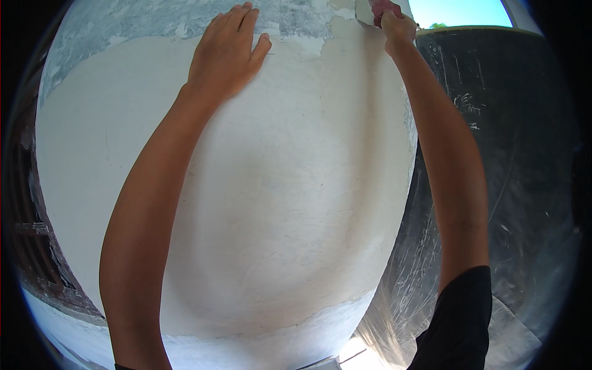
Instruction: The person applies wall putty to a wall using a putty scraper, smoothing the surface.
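A pale plastered wall (290, 185) fills the middle of the view, with a rougher grey-blue band along its top. My left hand (231, 46) lies flat against the wall at the upper left, fingers stretched out and holding nothing. Up at the wall's top right corner, my right hand (398, 29) is closed around a scraper (383, 7) with a dark red grip. What looks like its greyish blade points left against the wall, partly cut off by the upper edge of the view.
To the right of the wall's edge hangs a dark, scuffed sheet (512, 154), with bright sky above it. A brown slatted frame (37, 228) borders the wall on the left. A whitish ledge (265, 348) runs along the bottom.
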Motion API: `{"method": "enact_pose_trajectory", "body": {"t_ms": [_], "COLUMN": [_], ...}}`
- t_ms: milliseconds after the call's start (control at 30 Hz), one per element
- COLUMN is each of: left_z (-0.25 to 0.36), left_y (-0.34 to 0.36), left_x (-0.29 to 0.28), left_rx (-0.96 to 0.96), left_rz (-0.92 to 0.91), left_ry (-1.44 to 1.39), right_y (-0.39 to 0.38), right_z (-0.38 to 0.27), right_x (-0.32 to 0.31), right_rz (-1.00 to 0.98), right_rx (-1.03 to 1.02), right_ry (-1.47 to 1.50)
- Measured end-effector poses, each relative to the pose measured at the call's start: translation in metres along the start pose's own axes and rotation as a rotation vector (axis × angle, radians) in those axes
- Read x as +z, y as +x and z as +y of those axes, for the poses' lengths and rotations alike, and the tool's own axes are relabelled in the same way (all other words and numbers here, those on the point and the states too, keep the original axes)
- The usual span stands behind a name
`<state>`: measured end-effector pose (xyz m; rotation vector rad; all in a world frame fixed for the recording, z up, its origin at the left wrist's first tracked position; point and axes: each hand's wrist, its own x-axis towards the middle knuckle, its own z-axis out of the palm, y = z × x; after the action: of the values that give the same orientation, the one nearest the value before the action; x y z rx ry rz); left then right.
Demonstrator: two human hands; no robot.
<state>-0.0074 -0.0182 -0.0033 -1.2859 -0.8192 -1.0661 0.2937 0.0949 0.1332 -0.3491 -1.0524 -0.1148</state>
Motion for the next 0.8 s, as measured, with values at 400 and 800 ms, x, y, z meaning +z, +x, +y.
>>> {"method": "enact_pose_trajectory", "body": {"t_ms": [400, 800], "left_z": [-0.003, -0.003], "left_y": [-0.002, -0.002], "left_x": [0.008, 0.014], "left_rx": [0.058, 0.097], "left_rz": [0.095, 0.185], "left_ry": [0.084, 0.151], "right_y": [-0.013, 0.002], "right_z": [0.000, 0.011], "right_x": [0.016, -0.013], "right_rz": [-0.286, -0.033], "right_rx": [-0.108, -0.008], "right_ry": [0.364, 0.047]}}
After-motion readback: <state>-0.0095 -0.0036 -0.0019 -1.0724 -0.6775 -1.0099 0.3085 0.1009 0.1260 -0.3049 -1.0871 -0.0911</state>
